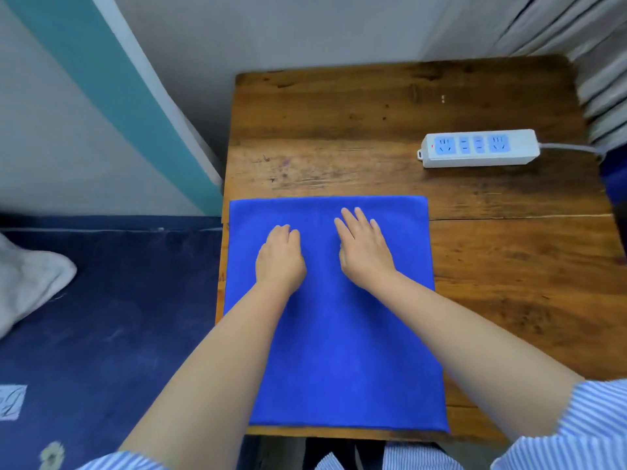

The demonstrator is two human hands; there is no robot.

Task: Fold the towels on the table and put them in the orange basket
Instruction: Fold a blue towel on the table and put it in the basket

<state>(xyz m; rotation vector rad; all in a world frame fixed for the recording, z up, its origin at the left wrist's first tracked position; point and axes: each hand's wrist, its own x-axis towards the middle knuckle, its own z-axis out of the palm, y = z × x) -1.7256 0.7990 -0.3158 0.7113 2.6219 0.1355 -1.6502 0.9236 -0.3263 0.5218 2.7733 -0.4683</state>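
Both hands smooth a blue towel on the wooden surface: left hand loosely curled at nine o'clock, right hand spread flat. Folding likely comes next; no basket visible.

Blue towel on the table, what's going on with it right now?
A person has both hands on the blue towel, which lies flat on the wooden table. The right hand presses it with straight fingers; the left hand rests on it with fingers curled under. A power strip sits further back. No orange basket is in view.
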